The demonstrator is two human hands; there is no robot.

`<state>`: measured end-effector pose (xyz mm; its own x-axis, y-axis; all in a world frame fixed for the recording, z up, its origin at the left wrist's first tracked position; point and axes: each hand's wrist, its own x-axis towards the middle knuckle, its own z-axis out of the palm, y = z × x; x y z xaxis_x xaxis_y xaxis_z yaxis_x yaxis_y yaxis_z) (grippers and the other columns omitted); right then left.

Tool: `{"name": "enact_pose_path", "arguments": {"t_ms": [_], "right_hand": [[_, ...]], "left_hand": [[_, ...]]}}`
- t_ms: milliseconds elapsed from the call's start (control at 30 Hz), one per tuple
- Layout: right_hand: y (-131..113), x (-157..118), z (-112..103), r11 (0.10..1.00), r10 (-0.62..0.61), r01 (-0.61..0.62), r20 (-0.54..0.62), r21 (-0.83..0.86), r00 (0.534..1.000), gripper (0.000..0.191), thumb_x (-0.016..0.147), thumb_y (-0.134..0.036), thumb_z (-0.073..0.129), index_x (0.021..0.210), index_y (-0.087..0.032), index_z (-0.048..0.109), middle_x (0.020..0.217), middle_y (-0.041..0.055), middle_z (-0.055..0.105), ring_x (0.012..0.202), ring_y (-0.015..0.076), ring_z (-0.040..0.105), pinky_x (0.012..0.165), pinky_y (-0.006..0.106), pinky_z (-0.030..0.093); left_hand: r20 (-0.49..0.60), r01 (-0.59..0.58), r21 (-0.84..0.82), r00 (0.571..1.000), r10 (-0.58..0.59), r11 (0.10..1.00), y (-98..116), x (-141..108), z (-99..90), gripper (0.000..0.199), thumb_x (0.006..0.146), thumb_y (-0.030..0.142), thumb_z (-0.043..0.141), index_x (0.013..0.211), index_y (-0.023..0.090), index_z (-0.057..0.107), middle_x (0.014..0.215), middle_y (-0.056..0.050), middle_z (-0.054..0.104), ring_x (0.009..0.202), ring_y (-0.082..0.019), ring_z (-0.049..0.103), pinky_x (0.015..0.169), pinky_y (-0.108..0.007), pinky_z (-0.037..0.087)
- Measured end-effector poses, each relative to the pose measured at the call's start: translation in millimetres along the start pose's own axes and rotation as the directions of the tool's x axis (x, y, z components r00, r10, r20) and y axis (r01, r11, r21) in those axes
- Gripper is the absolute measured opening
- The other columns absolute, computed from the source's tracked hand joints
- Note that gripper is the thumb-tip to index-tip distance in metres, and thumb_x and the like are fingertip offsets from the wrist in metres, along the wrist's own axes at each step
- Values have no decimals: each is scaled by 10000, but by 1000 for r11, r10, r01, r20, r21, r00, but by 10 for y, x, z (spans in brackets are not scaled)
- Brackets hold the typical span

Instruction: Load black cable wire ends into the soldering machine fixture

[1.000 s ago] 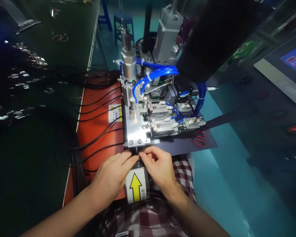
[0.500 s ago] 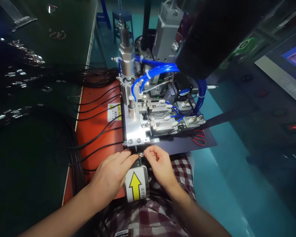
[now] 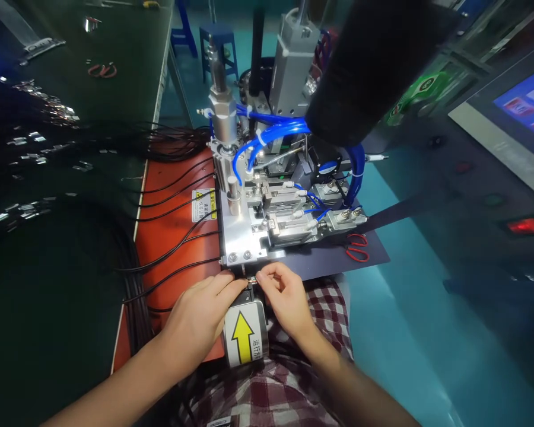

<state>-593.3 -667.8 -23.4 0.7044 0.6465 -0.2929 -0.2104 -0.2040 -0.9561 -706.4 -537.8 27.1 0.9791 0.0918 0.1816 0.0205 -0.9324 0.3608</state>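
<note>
My left hand (image 3: 198, 308) reaches in from the left with its fingers bent and pressed together at the machine's near edge. My right hand (image 3: 287, 299) faces it, thumb and forefinger pinched. Between the fingertips shows a tiny shiny piece (image 3: 252, 280), which looks like the end of a cable; most of it is hidden. Just below is a black block (image 3: 247, 295) at the top of a rounded housing (image 3: 245, 333) with a yellow arrow label. Beyond my fingers stands a metal machine (image 3: 240, 240) with pneumatic cylinders and blue air tubes (image 3: 289, 127).
Black cables (image 3: 178, 237) cross the orange surface (image 3: 169, 207) to the machine. Red-handled scissors (image 3: 357, 248) lie on the dark plate, and another red-handled tool (image 3: 102, 70) on the left table. A screen (image 3: 529, 107) stands at right. A large black cylinder (image 3: 369, 65) hangs overhead.
The view has shifted slightly, so the machine sits a little further left. Both hands keep their pinch at the same spot, with hardly any visible movement.
</note>
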Motion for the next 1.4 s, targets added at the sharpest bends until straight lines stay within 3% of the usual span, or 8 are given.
{"name": "enact_pose_path", "arguments": {"t_ms": [233,367,433,567,700,1000,1200,1400], "right_hand": [[0,48,-29,994,98,-105,135,43,986,240,859,-406,533,755,-191,511,606,-43,537,479,96,494,496,238,379],[-31,58,-34,992,94,-104,146,65,985,244,855,-419,536,768,-194,503,526,-65,499,475,99,471,503,238,361],[-48,66,-28,983,125,-145,167,110,978,273,833,-442,555,752,-187,499,509,-70,483,458,93,451,495,237,350],[-54,78,-16,971,144,-179,209,157,967,318,810,-482,558,730,-181,494,524,-66,479,447,88,435,478,239,343],[-36,68,0,976,115,-146,183,162,976,324,813,-489,560,734,-181,498,585,-56,498,491,96,472,506,245,368],[-31,48,38,981,89,-108,121,159,989,280,833,-442,573,732,-188,509,533,-53,524,513,110,468,544,254,374],[13,78,25,943,156,-211,218,259,963,352,798,-512,585,702,-186,497,526,-59,489,474,95,413,497,240,339],[25,72,0,940,148,-206,222,271,964,366,783,-531,601,723,-181,514,565,-46,507,506,103,452,531,247,357]], "left_hand": [[14,8,-46,1000,-7,999,-23,16,-15,242,878,75,399,996,109,609,816,-76,633,704,-199,598,587,-295,502],[-13,-28,182,999,31,983,27,4,-36,262,889,99,387,1011,140,615,902,-104,606,790,-243,556,633,-356,483],[26,-22,276,1000,15,961,62,-19,-43,279,874,91,402,1062,137,603,902,-111,582,788,-261,526,629,-385,474],[123,45,130,990,-61,990,93,-60,-38,339,827,21,421,1125,98,561,892,-97,572,760,-228,525,624,-353,504],[102,93,37,990,-96,995,79,-59,-7,323,824,15,435,1104,100,572,920,-95,588,800,-227,548,665,-355,529],[75,90,4,993,-90,996,65,-89,46,333,827,3,424,1121,89,556,952,-104,594,791,-227,534,652,-372,529],[79,64,30,995,-66,998,82,-90,51,307,853,44,430,1140,83,535,963,-110,595,796,-232,523,670,-390,520],[131,94,47,986,-99,995,66,-67,50,357,853,64,439,1189,133,539,924,-88,580,765,-229,514,640,-378,514]]}}
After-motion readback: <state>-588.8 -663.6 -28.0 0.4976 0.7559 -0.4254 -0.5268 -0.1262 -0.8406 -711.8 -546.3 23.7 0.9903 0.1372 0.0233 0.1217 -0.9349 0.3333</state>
